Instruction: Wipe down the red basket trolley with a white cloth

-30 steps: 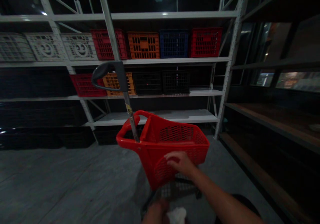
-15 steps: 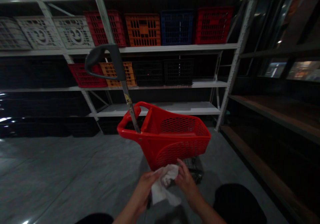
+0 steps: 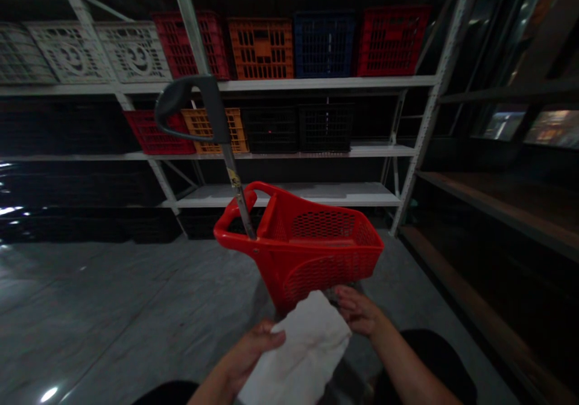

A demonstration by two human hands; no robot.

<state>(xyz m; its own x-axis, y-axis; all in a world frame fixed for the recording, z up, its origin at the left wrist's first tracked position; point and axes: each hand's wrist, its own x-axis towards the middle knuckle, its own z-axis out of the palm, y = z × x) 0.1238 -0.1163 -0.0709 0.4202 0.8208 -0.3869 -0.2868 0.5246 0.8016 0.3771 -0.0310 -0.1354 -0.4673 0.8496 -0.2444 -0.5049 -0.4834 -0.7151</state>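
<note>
My left hand (image 3: 253, 351) is closed on a white cloth (image 3: 305, 351), its thumb lying over the upper left edge. The cloth is spread fairly flat, with faint creases across its middle. My right hand (image 3: 359, 311) is just beyond the cloth's right edge, fingers stretched out and a little bent, nothing visible in them; whether a fingertip touches the cloth I cannot tell. Directly ahead stands a red plastic shopping cart (image 3: 325, 245) with perforated sides. A metal pole (image 3: 192, 31) with a dark grey handle (image 3: 217, 109) rises at the cart's left end.
Behind the cart, a metal rack (image 3: 294, 197) carries red, orange, blue, white and black crates, among them an orange crate (image 3: 261, 49) and a blue crate (image 3: 323, 43). Another shelf unit (image 3: 474, 212) runs along the right. The floor (image 3: 113, 308) is grey and smooth.
The crumpled cloth has been opened out into a flat sheet. My right hand has moved right, away from it, while my left hand keeps hold.
</note>
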